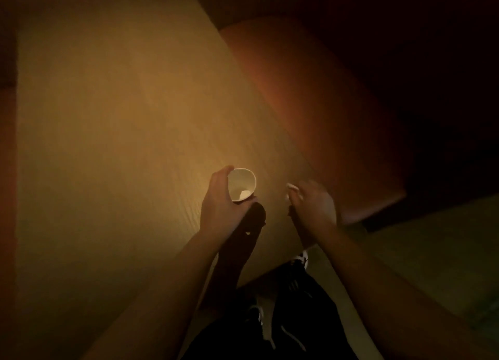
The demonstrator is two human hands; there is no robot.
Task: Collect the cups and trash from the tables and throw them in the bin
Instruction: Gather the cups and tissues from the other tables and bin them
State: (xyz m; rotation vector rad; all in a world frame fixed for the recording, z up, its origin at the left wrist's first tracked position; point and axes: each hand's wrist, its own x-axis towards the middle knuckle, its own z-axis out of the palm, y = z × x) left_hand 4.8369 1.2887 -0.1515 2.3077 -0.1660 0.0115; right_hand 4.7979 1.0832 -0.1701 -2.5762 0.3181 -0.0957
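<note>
Left grip (220,197) curled round a white paper cup (242,184) — upright, mouth open, above the wooden bench (108,143). Right grip (313,201) pinching small white trash (291,189) just beside the cup — blurred. Orange seat (310,111) alongside the bench edge.

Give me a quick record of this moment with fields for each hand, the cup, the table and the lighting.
left hand: left hand grips the paper cup from its side
right hand: right hand holds a small white scrap, blurred
cup: upright, open mouth up, a pale bit inside
table: wooden table, beside an orange seat
lighting: dim, warm
</note>
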